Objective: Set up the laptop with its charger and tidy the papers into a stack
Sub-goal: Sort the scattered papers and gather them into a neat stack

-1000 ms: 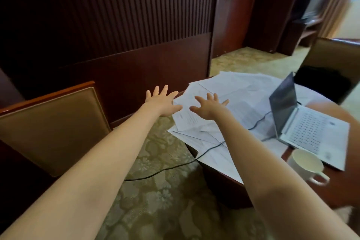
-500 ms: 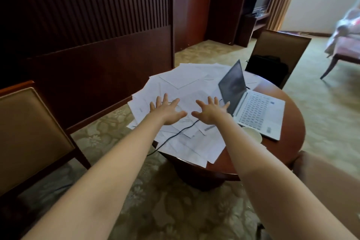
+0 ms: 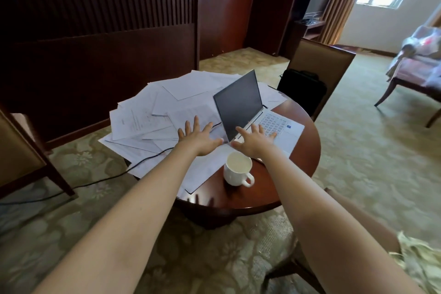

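Observation:
An open white laptop (image 3: 274, 124) with a dark screen stands on the round wooden table (image 3: 303, 150). Loose white papers (image 3: 152, 119) lie scattered over the table's left half and partly under the laptop. A black charger cable (image 3: 133, 164) runs from the laptop's left side across the papers and down to the carpet. My left hand (image 3: 198, 137) is stretched out with spread fingers above the papers, left of the screen. My right hand (image 3: 254, 139) is spread over the laptop's near left corner. Neither hand holds anything.
A white mug (image 3: 238, 170) stands on the table just in front of my hands. A chair with a black bag (image 3: 301, 93) is behind the table, another chair (image 3: 21, 150) at the left, an armchair (image 3: 417, 74) at the right. Dark wood panelling runs along the wall.
The view has swung right, so the table now sits in the middle. Both hands have moved right from over the papers towards the laptop, still spread and holding nothing.

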{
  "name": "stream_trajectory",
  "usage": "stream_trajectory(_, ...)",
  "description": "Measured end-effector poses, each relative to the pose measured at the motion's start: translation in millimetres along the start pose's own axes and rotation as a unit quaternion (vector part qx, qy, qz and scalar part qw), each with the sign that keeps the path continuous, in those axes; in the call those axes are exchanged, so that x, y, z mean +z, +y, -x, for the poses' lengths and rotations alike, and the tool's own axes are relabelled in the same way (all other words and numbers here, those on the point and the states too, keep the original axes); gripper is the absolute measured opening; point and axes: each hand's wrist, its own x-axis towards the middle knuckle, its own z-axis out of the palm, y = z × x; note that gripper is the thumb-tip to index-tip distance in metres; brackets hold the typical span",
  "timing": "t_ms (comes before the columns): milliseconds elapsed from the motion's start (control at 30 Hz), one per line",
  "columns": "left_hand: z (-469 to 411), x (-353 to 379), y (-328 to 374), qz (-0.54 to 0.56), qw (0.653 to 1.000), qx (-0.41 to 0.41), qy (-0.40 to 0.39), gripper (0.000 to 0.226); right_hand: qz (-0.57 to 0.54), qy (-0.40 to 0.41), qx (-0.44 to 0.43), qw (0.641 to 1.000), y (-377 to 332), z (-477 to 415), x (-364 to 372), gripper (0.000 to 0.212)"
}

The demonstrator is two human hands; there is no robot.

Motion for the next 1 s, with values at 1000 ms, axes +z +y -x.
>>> stream_trajectory(1000, -218.8, -36.0, 144.2, -0.035, 0.998, -0.028, 0.036, 0.070, -0.005, 0.004, -0.037, 0.999, 148.7, -204.2, -49.3, 0.065)
